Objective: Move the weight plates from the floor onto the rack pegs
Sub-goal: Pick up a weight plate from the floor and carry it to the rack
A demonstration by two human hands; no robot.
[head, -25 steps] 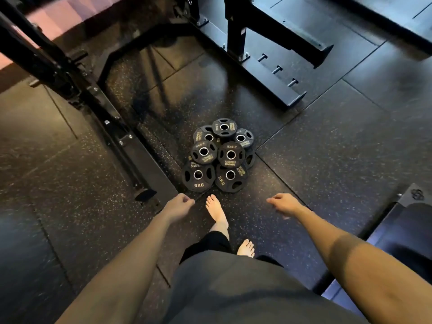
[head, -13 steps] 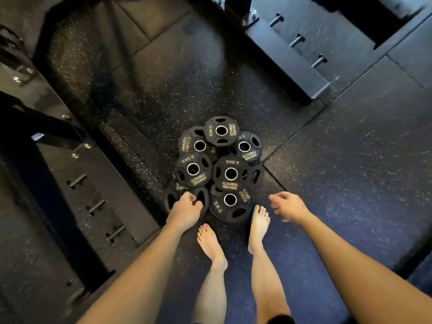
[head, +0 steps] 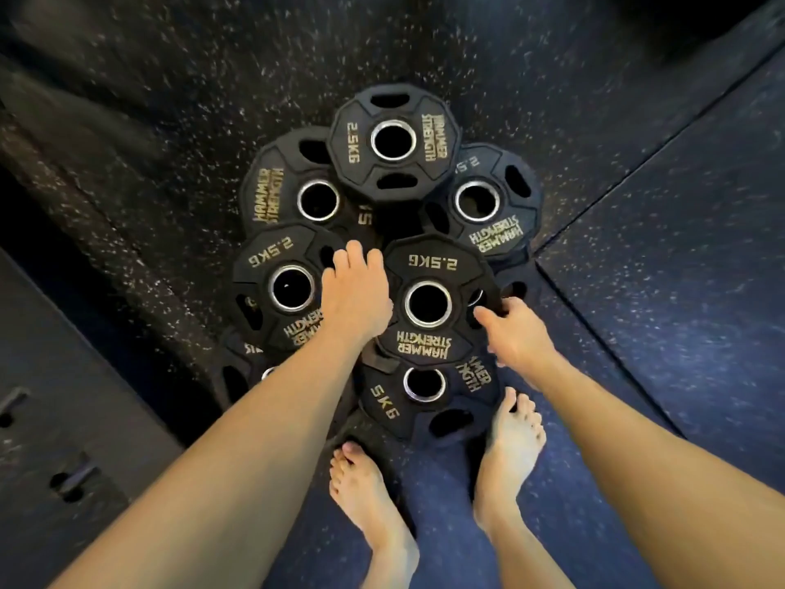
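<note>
Head camera showed my right hand [head: 516, 333] hooking fingers into the right grip slot of the top 2.5 kg plate [head: 429, 301]; my left hand [head: 354, 297], fingers bent, rested at that plate's left edge, grip uncertain.

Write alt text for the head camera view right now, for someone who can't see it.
Looking down, a person's left hand and right hand reach onto a pile of black weight plates on a speckled rubber floor, the right fingers curling into a grip slot of a 2.5 kg plate. Bare feet stand beside the pile.
</note>
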